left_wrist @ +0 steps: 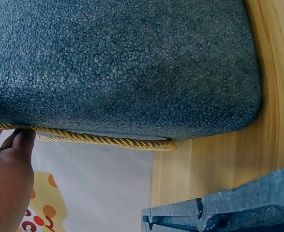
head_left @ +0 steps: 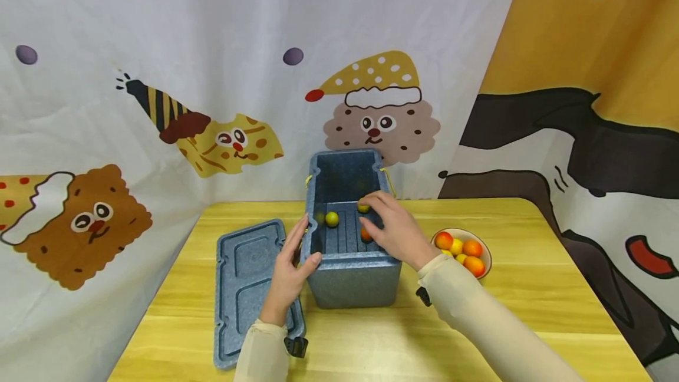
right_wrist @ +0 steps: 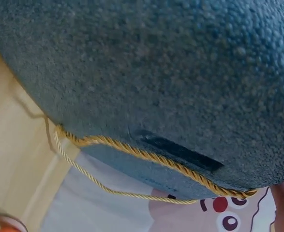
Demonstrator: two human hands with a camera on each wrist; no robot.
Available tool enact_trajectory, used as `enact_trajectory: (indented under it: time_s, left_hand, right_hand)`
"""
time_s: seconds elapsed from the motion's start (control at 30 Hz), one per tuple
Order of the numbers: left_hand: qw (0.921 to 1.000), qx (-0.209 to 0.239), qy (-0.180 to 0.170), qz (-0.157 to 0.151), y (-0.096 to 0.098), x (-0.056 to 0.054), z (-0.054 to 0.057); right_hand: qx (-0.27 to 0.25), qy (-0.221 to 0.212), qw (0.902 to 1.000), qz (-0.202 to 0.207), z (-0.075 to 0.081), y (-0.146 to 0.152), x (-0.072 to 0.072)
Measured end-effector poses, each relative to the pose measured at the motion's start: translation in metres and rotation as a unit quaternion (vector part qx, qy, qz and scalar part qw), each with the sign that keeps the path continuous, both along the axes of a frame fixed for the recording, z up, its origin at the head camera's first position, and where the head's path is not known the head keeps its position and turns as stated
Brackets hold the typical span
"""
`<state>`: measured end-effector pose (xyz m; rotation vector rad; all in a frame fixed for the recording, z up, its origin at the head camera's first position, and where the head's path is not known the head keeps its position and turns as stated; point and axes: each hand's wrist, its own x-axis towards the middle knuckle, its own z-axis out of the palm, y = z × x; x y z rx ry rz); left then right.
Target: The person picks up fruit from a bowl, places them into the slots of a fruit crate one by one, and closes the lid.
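A blue-grey speckled box [head_left: 352, 282] stands uncovered on the table. On its ribbed floor lie a yellow-green fruit [head_left: 331, 219] at the left and an orange fruit [head_left: 366, 233] at the right, partly covered by my thumb. My right hand [head_left: 395, 226] reaches over the right rim. Its bent fingers are above another yellow-green fruit [head_left: 363, 208], with a gap between fruit and thumb. My left hand [head_left: 292, 270] rests against the box's front left corner, fingers extended along the left side. In the left wrist view its fingertips are by the yellow rope handle [left_wrist: 103, 140].
The box's lid [head_left: 254, 258] lies flat at the left. Right of the box stands a round bowl [head_left: 489, 258] of red-orange and yellow fruits. Another rope handle [right_wrist: 146, 154] hangs on the box's right side. A patterned curtain [head_left: 239, 28] hangs behind the wooden table [head_left: 530, 287].
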<state>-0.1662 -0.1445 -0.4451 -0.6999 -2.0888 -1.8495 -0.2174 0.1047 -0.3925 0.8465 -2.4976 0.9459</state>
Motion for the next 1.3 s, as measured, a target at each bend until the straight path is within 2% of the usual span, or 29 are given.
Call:
enact_trajectory:
  time_s: [0.1, 0.2, 0.33, 0.43, 0.5, 0.63, 0.8, 0.97, 1.17, 1.3]
  left_hand:
    - [1.0, 0.002, 0.005, -0.004, -0.002, -0.006, -0.012]
    - [1.0, 0.002, 0.001, -0.004, -0.005, -0.012, -0.023]
    - [0.9999, -0.002, -0.009, -0.004, -0.003, -0.004, -0.008]
    - [0.9999, -0.005, -0.011, -0.003, -0.001, 0.003, 0.006]
    - [1.0, -0.003, -0.008, -0.002, -0.001, 0.002, 0.006]
    - [1.0, -0.003, -0.007, -0.001, -0.002, 0.003, 0.004]
    - [0.9999, -0.006, -0.009, -0.003, -0.001, 0.001, 0.005]
    - [0.9999, -0.006, -0.013, -0.005, 0.001, 0.001, 0.006]
    - [0.9997, -0.001, -0.023, -0.004, 0.002, 0.002, 0.007]
    - [0.9998, -0.005, -0.02, -0.002, 0.001, 0.003, 0.007]
  right_hand:
    - [-0.059, 0.012, 0.9981, -0.012, -0.002, 0.003, 0.001]
    - [-0.141, -0.005, 0.9899, -0.014, -0.004, 0.007, 0.004]
    - [-0.242, -0.039, 0.9692, -0.017, 0.014, 0.012, 0.022]
    - [-0.29, -0.049, 0.9555, -0.025, 0.027, 0.02, 0.035]
    - [-0.305, -0.05, 0.9505, -0.032, 0.025, 0.029, 0.036]
    - [-0.31, -0.058, 0.9474, -0.056, 0.013, 0.052, 0.036]
    - [-0.274, -0.087, 0.9501, -0.121, -0.013, 0.089, 0.034]
    - [-0.241, -0.115, 0.9488, -0.168, -0.034, 0.122, 0.046]
    - [-0.203, -0.103, 0.9512, -0.208, -0.061, 0.155, 0.056]
    - [-0.175, -0.126, 0.9457, -0.243, -0.073, 0.17, 0.063]
